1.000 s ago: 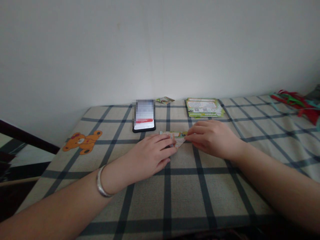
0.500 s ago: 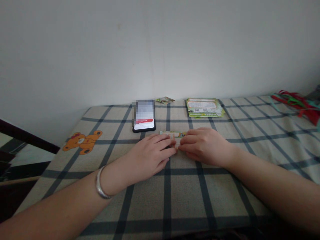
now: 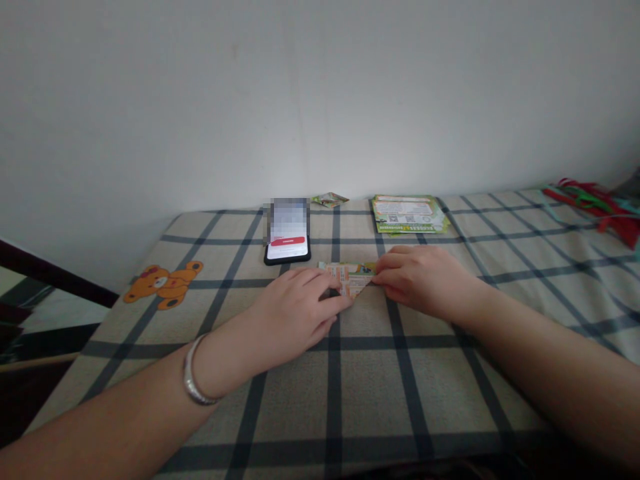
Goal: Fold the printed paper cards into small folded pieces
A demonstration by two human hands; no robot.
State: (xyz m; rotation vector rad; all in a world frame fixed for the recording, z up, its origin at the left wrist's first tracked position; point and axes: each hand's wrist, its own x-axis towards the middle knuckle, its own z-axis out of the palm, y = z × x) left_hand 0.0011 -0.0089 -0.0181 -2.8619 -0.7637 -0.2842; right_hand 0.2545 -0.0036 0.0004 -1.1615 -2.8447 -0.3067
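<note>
A small folded printed paper (image 3: 354, 280), green, orange and white, lies on the checked cloth between my hands, its lower edge slanting to a point. My left hand (image 3: 303, 303), with a silver bangle at the wrist, holds the left part of the paper down, its thumb and fingers partly covering it. At the right corner, my right hand (image 3: 413, 277) pinches the paper between thumb and fingers. The tips of the right fingers are partly hidden behind one another.
A phone (image 3: 289, 233) with a lit screen stands just beyond my left hand. Behind it lies a small folded paper piece (image 3: 331, 199). A stack of printed sheets (image 3: 410, 215) sits near the wall, and red and green straps (image 3: 600, 207) lie at far right.
My right hand has slid right and slightly away, from the middle of the folded paper to its right corner, uncovering more print. My left hand stays nearly in place.
</note>
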